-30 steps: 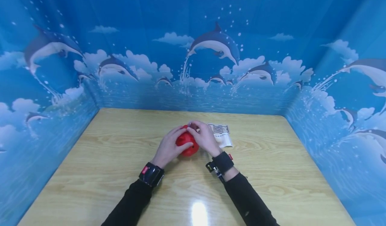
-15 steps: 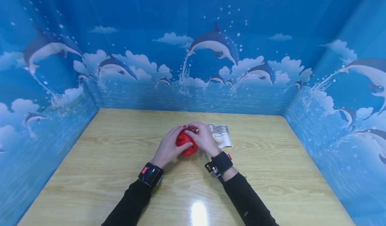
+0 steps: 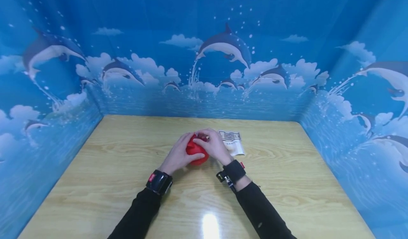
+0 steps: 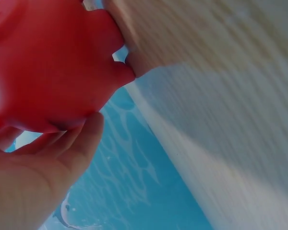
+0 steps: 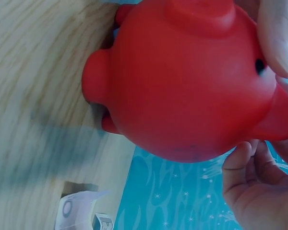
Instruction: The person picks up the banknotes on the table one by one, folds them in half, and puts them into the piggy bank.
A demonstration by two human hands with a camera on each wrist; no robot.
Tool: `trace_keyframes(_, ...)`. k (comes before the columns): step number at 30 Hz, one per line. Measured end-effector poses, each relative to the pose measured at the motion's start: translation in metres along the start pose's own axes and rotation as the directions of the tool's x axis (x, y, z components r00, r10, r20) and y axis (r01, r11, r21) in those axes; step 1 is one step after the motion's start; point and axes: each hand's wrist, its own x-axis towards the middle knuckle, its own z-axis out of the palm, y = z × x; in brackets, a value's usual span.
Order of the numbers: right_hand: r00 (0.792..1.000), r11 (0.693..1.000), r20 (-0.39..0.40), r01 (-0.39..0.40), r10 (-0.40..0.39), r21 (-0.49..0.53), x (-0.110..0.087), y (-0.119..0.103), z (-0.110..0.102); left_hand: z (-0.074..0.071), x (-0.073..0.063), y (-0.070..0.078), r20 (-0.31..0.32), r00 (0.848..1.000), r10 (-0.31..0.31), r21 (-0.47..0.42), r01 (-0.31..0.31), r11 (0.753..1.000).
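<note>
A red piggy bank stands on the table between both hands. My left hand grips its left side, with the thumb across the front. At its top, my right hand has its thumb and forefinger bent together. A tiny pale piece shows at those fingertips; its kind is too small to tell. The wrist views show the round red body and its stubby feet. The piggy bank's top is hidden by the hands.
Right of the hands lies a printed banknote with a pale paper piece at its near side. A wood-grain table carries everything. Blue dolphin-print curtains border it at the back and sides.
My right thumb and fingers have shifted slightly left over the top of the piggy bank. The left hand keeps its grip, and the banknote has not moved.
</note>
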Motion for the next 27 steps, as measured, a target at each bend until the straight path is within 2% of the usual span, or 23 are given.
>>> trace_keyframes(6,1.0,1.0,-0.017,-0.023,0.023,0.019,-0.001,0.0,0.002,0.0,0.005,-0.001,0.028,0.999,-0.045,-0.016,0.046,0.999)
trace_keyframes(14,0.999,0.999,-0.03,-0.045,0.045,-0.008,-0.002,-0.002,0.003,-0.003,0.009,0.003,0.057,0.995,-0.082,0.001,0.082,0.997)
trace_keyframes(21,0.999,0.999,-0.038,-0.037,0.036,-0.015,-0.002,-0.002,0.002,-0.006,0.011,0.005,0.08,0.994,-0.073,0.005,0.072,0.997)
trace_keyframes(27,0.998,0.999,-0.044,-0.034,0.033,-0.011,-0.004,-0.002,0.003,-0.004,0.012,0.004,0.085,0.992,-0.09,0.02,0.089,0.996)
